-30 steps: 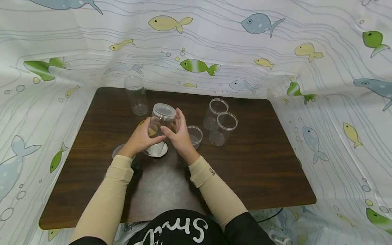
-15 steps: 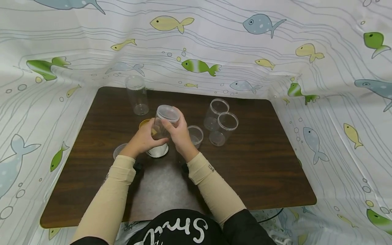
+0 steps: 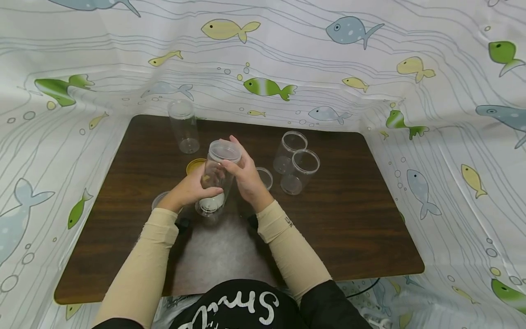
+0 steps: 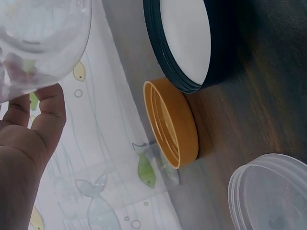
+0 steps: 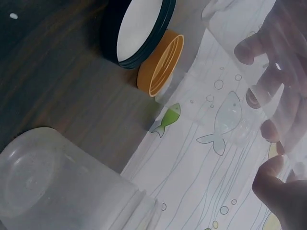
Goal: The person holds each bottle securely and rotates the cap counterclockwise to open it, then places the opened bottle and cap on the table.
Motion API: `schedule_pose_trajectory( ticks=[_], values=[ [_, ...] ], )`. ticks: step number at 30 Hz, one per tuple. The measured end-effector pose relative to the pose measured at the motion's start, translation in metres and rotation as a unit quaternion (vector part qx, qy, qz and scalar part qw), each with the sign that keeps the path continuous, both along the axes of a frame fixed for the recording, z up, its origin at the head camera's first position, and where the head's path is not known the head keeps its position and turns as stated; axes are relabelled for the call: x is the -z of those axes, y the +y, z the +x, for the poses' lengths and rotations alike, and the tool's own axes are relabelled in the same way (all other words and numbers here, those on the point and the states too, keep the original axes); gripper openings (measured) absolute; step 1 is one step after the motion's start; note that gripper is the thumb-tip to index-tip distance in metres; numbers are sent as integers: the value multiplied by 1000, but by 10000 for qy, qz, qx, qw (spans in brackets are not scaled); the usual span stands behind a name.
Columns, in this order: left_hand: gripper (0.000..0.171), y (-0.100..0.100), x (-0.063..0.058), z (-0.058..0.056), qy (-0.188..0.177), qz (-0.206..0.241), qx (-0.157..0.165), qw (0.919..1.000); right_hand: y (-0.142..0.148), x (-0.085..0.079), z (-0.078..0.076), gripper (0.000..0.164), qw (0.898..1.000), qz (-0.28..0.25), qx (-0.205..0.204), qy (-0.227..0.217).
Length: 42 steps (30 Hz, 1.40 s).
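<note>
A tall clear plastic jar [image 3: 217, 178] with a translucent lid [image 3: 224, 150] is tilted between both hands, in front of the person. My left hand [image 3: 192, 186] grips the jar's side, thumb across its front. Near the top, my right hand [image 3: 249, 181] holds the jar with the thumb by the lid's lower edge; some fingers stretch up behind it. In the left wrist view the jar's base [image 4: 43, 48] hangs beside the left fingers. A black lid with a white liner [image 4: 187, 38] lies beyond, partly seen through the jar in the head view.
A yellow-orange lid [image 4: 177, 124] lies beside the black one. A clear lid [image 3: 158, 199] is left of the left hand. A small tub [image 5: 72, 182] sits right of the right hand. Two open jars [image 3: 302, 171] stand further right, and a tall clear jar [image 3: 182, 128] stands back left.
The jar has tilted, its base now showing lower and nearer the person. My right fingers have shifted and stretched upward behind the lid. The left hand keeps its grip, moving slightly.
</note>
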<state>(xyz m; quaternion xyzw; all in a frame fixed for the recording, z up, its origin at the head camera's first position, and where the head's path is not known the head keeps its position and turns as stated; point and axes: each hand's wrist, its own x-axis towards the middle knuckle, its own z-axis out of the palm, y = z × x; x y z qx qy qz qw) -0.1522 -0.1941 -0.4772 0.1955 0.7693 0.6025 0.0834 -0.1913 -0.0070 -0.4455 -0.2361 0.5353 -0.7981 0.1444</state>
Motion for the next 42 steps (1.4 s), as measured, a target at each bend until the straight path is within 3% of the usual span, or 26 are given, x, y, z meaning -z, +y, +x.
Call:
schedule_pose_trajectory(
  ticks=[6,15,17,20,23,25,28,33,39,42],
  values=[
    [62,-2,-1,-1,-48,-156,37,9999,-1,-2,-2,128,9991,-161,337,-196],
    [65,-17,-3,-3,108,-564,-356,9977,17,-9,-17,111,9917,-506,1059,-517],
    [65,-23,-4,-2,155,-622,-473,9968,25,-11,-23,99,9908,-507,1160,-474],
    [66,-31,-9,-2,178,-556,-634,9963,37,-11,-34,77,9911,60,1285,-357],
    [70,-39,-12,-1,202,-519,-810,9952,44,-5,-46,68,9804,1473,1297,-163],
    [70,-43,-14,0,200,-547,-971,9936,45,1,-53,71,9602,2522,1203,48],
    [71,-50,-17,1,248,-674,-1215,9900,43,10,-61,77,9165,3794,1155,530],
    [73,-62,-21,2,344,-749,-1539,9846,34,15,-64,79,8277,5393,1134,1056],
    [73,-72,-18,3,367,-761,-1839,9793,19,22,-61,79,7352,6554,745,1558],
    [73,-76,-16,2,312,-757,-1945,9775,13,25,-60,79,6954,6920,655,1823]
  ],
)
